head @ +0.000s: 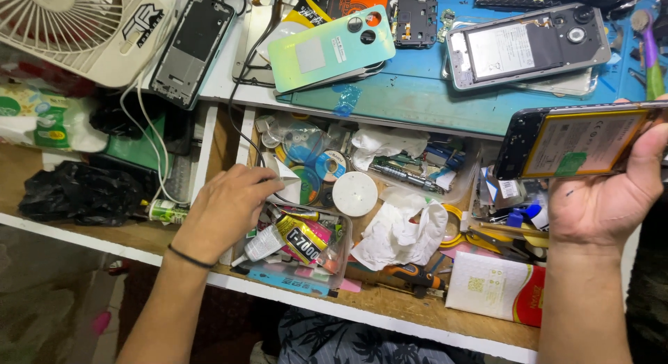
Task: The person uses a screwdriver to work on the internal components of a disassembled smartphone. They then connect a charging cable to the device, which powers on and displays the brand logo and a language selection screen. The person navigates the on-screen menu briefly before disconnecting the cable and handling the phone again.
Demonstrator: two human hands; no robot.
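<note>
My right hand [604, 197] holds an opened phone [581, 139] flat above the drawer's right side, its yellow-framed battery facing up with a green tab. My left hand [226, 209] reaches into the open wooden drawer [390, 305], fingers bent over a clear plastic tray [332, 256], touching a white folded paper piece [287, 180]. A glue tube [292, 239] with a yellow and pink label lies in the tray just right of that hand. A black band circles my left wrist.
The drawer holds tape rolls [316, 162], a white round lid [355, 193], crumpled tissue [400, 232], a screwdriver [410, 273] and a white-red box [497, 287]. On the blue mat [417, 93] lie a mint phone back cover [330, 47] and an opened phone [532, 44]. A white fan [83, 23] stands far left.
</note>
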